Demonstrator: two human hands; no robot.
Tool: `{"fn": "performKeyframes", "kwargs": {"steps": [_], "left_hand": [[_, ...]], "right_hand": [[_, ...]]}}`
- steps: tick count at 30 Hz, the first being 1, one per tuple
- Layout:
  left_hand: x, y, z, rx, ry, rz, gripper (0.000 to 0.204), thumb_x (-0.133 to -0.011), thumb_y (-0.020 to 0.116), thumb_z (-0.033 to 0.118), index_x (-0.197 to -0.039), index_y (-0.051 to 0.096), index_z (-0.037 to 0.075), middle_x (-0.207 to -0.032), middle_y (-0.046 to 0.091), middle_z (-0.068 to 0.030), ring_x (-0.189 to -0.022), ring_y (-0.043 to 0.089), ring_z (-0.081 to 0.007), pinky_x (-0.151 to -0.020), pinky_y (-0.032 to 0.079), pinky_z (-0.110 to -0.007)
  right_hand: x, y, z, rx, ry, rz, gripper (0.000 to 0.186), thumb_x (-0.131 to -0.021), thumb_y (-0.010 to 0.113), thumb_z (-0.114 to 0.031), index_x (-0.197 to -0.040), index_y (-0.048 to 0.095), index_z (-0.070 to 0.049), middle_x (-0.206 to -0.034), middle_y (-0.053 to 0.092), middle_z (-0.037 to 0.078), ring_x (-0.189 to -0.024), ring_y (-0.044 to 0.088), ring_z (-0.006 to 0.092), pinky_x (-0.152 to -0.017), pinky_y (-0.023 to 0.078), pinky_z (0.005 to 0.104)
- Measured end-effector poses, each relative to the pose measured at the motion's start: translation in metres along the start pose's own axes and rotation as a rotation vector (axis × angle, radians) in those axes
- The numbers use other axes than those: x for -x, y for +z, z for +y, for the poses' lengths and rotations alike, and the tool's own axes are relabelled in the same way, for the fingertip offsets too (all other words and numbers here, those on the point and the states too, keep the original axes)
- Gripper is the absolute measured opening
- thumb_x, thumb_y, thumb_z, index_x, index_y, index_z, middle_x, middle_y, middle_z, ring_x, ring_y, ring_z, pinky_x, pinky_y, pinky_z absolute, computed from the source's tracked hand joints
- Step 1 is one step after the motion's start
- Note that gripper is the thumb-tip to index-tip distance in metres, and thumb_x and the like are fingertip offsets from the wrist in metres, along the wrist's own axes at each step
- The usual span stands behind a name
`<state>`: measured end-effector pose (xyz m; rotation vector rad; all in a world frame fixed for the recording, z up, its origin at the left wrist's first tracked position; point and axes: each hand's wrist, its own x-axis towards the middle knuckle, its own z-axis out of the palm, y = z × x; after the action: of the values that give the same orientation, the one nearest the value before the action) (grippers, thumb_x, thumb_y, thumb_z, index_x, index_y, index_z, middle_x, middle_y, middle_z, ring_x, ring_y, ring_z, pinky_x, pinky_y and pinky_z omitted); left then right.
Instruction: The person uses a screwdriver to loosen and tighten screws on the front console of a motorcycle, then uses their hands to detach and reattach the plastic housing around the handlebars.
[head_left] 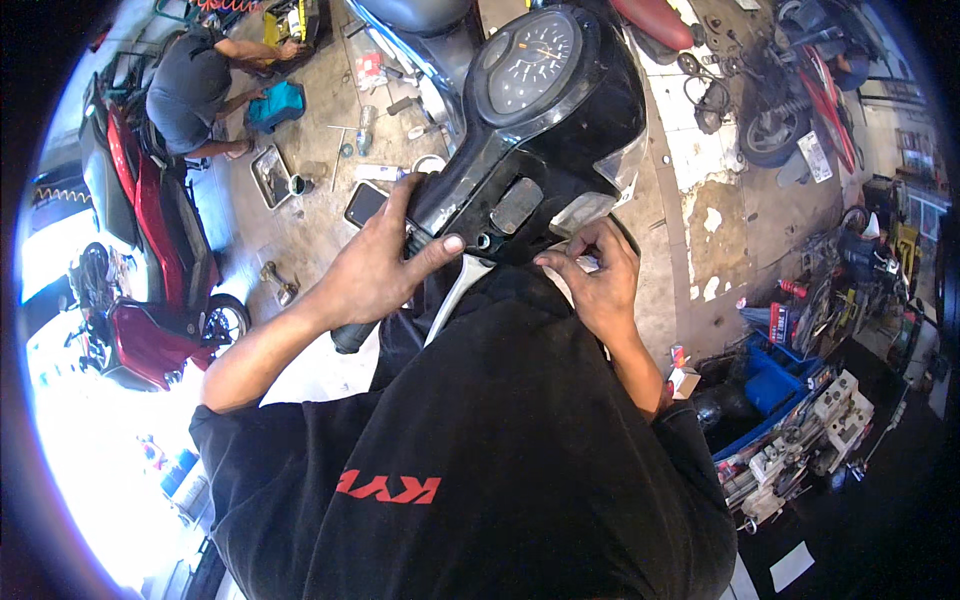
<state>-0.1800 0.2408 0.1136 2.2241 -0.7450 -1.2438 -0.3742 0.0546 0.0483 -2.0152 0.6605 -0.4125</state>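
Observation:
A scooter's black handlebar cover [570, 130] with a round-dialled speedometer [525, 65] fills the upper middle. My left hand [370, 262] is closed around the left part of this cover, its thumb lying across the near side. Just below that thumb a silver brake lever [462, 288] slants down, and a black handlebar grip [352, 337] shows under my wrist. At the cover's near right edge my right hand [608, 282] is curled with thumb and fingertips pinched together. Whatever sits between those fingertips is too small or hidden to make out.
Another person [185, 90] crouches at the far left beside a teal case [276, 107]. A metal tray [271, 177] and a phone-like black object [366, 203] lie on the floor. A red scooter [150, 230] stands left; a blue bin [770, 380] and metal parts are right.

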Motion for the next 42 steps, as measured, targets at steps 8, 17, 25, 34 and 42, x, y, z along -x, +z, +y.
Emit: {"fn": "performKeyframes", "kwargs": {"steps": [8, 17, 25, 34, 42], "left_hand": [[0.001, 0.003, -0.01, -0.119, 0.158, 0.099, 0.082, -0.096, 0.059, 0.044, -0.152, 0.015, 0.002, -0.13, 0.053, -0.0345, -0.122, 0.053, -0.0426, -0.104, 0.04, -0.048], [-0.002, -0.004, -0.001, 0.004, 0.079, 0.027, 0.084, -0.093, 0.065, 0.043, -0.149, 0.019, 0.001, -0.134, 0.049, -0.0344, -0.127, 0.051, -0.0438, -0.107, 0.039, -0.046], [-0.005, -0.001, -0.009, -0.036, 0.136, 0.08, 0.11, -0.077, 0.076, 0.057, -0.145, 0.021, -0.009, -0.134, 0.046, -0.0361, -0.115, 0.057, -0.0481, -0.097, 0.049, -0.049], [-0.008, -0.004, -0.008, -0.022, 0.131, 0.067, 0.11, -0.076, 0.076, 0.059, -0.137, 0.025, -0.018, -0.126, 0.046, -0.0421, -0.102, 0.061, -0.0532, -0.088, 0.053, -0.051], [0.0, 0.011, 0.0, -0.128, 0.043, 0.215, 0.119, -0.075, 0.075, 0.06, -0.144, 0.014, -0.016, -0.14, 0.037, -0.0391, -0.092, 0.065, -0.0504, -0.08, 0.056, -0.051]], "right_hand": [[-0.005, -0.001, -0.003, -0.07, 0.018, -0.027, 0.035, -0.065, 0.089, -0.008, -0.076, 0.056, -0.003, -0.075, 0.057, 0.006, -0.067, 0.056, 0.0178, -0.06, 0.047, 0.0305], [-0.022, -0.01, -0.015, -0.086, -0.064, -0.087, 0.031, -0.067, 0.087, -0.002, -0.076, 0.057, -0.002, -0.075, 0.06, 0.007, -0.07, 0.059, 0.0203, -0.063, 0.049, 0.0317], [-0.112, -0.007, -0.071, 0.195, -0.671, -0.58, 0.064, -0.063, 0.088, -0.018, -0.12, 0.061, -0.005, -0.12, 0.062, 0.01, -0.114, 0.058, 0.0307, -0.098, 0.046, 0.0441], [-0.169, 0.036, -0.111, 0.447, -0.829, -1.212, 0.082, -0.064, 0.084, -0.027, -0.13, 0.051, 0.006, -0.132, 0.054, 0.022, -0.124, 0.053, 0.0359, -0.108, 0.042, 0.0428], [-0.184, 0.057, -0.108, 0.583, -0.979, -1.382, 0.093, -0.065, 0.082, -0.044, -0.126, 0.046, 0.016, -0.123, 0.057, 0.031, -0.117, 0.058, 0.039, -0.104, 0.046, 0.0421]]}}
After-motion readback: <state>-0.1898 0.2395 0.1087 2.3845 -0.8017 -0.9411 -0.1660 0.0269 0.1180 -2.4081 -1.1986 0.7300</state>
